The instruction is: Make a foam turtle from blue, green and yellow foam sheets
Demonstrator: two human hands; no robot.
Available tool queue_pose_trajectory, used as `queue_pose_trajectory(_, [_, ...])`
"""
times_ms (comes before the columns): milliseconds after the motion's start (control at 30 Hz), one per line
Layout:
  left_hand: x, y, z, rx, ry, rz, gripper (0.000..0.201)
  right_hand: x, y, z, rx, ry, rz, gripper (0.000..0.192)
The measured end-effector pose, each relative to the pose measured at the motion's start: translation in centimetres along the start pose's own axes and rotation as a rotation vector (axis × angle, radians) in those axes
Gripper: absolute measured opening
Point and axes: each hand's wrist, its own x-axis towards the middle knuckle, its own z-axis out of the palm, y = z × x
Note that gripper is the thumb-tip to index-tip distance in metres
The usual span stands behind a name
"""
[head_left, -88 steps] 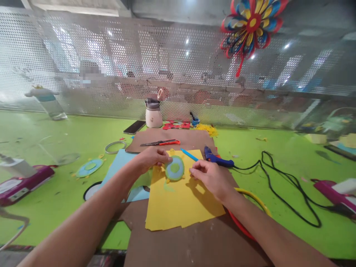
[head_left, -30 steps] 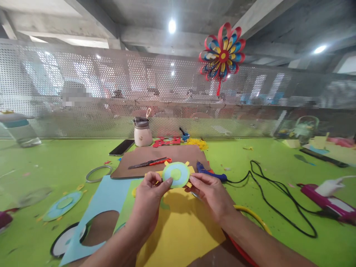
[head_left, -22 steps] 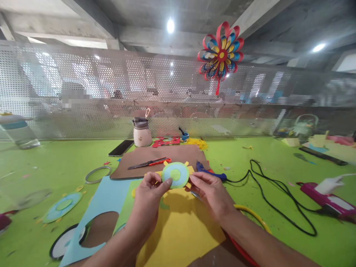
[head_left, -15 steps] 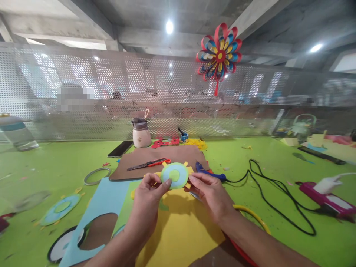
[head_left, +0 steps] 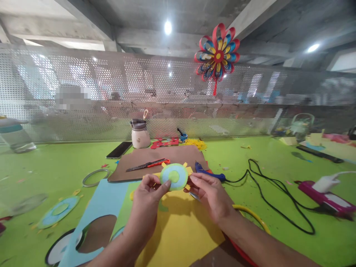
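Paper disc [head_left: 174,177], blue w/ green centre & yellow tabs round the rim, is held up above the yellow sheet [head_left: 180,230], pinched between both hands. L to R: left hand [head_left: 147,202] grips its lower-left edge w/ thumb & forefinger; right hand [head_left: 211,196] pinches the right edge, fingers closed on a tab. Behind it on brown board [head_left: 178,154] lies a cutter [head_left: 147,164]; blue glue gun [head_left: 209,172] sits just right, apart from disc.
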Motion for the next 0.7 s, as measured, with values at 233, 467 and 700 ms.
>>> queue_pose_trajectory(233, [-0.5,0.4,0.5,-0.033,0.011,0.016,0.037,0.0,0.0,0.2,-0.037,0.022,0.016,0.022])
queue_pose_trajectory(467, [-0.6,0.1,0.6,-0.03,-0.001,0.024,0.036,0.2,0.4,0.1,-0.105,0.095,-0.042,0.022])
queue_pose_trajectory(700, [-1.1,0.3,0.8,-0.057,-0.003,-0.008,0.039,0.6,0.1,-0.3,-0.095,0.107,-0.059,0.021])
